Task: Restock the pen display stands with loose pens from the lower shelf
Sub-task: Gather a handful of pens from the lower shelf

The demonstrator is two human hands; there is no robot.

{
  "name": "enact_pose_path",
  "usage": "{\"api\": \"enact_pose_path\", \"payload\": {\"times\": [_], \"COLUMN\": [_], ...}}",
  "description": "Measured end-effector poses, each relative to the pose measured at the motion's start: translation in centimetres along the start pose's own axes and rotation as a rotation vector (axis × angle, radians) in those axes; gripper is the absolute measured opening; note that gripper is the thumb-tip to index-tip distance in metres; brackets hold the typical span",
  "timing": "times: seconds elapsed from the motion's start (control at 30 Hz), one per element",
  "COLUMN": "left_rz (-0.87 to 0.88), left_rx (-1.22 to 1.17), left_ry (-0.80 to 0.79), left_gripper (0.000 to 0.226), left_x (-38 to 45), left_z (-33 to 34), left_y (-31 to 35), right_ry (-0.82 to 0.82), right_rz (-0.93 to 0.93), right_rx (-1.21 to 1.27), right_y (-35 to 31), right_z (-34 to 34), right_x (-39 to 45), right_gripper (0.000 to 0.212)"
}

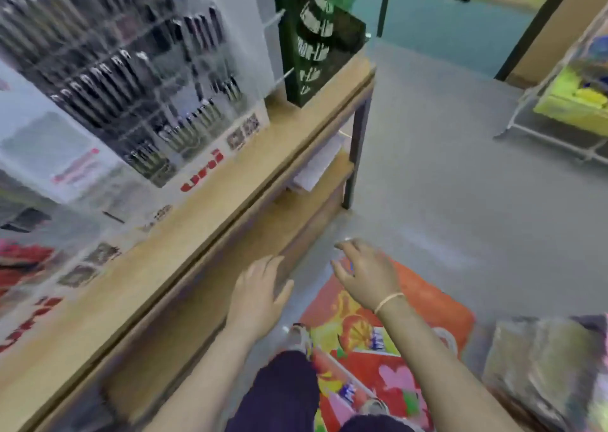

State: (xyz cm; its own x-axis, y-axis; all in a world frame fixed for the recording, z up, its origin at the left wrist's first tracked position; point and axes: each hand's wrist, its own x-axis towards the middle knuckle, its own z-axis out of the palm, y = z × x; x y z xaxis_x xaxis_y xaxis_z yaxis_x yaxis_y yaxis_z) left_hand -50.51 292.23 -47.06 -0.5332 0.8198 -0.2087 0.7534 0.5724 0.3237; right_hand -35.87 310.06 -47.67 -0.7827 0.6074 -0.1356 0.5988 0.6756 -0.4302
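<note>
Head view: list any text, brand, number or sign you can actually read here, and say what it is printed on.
Nothing reads cleanly; the frame is motion-blurred.
Red lettering on the pen display stand's base: upside down, blurred, unreadable.
QR-like code squares on that base: not decodable.
White lettering on the green stand: blurred, unreadable.
Red print on the white sign: too blurred.
Blue print on the colourful floor mat: too small.

No text legible — red lettering on the white pen display stand [210, 168] base, QR-type codes beside it, white marks on the green stand [316, 43] — all too blurred.
</note>
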Motion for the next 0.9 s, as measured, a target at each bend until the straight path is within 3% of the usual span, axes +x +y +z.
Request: {"api": "enact_pose_path", "payload": {"times": [0.17, 0.4, 0.57, 0.7, 0.9], "left_rz": [-0.077, -0.253, -0.480, -0.696, -0.624], "left_rx": [0.010, 0.097, 0.122, 0.001, -0.070], "left_ry": [-0.035, 0.338, 0.452, 0.442, 0.517], "left_gripper": [0.093, 0.093, 0.101, 0.106, 0.105], "left_x": [12.4, 24.3, 28.0, 30.6, 31.3], "left_z": [11.9, 20.9, 20.5, 19.7, 19.0], "left_y": [-6.6, -17.7, -23.5, -26.4, -26.5], "right_ry": [-0.061, -0.006, -0.055, -0.143, -0.162], "right_rz": [-0.154, -0.486, -0.554, -0.570, -0.563], "right_rx": [0.035, 0.095, 0.012, -0.035, -0.088], "right_y": [6.6, 6.9, 5.0, 4.8, 2.4], "right_z": [12.6, 25.8, 27.8, 27.8, 28.5], "right_x": [12.4, 27.3, 33.6, 36.5, 38.7], "right_gripper": [0.047, 0.053, 0.091, 0.110, 0.117]}}
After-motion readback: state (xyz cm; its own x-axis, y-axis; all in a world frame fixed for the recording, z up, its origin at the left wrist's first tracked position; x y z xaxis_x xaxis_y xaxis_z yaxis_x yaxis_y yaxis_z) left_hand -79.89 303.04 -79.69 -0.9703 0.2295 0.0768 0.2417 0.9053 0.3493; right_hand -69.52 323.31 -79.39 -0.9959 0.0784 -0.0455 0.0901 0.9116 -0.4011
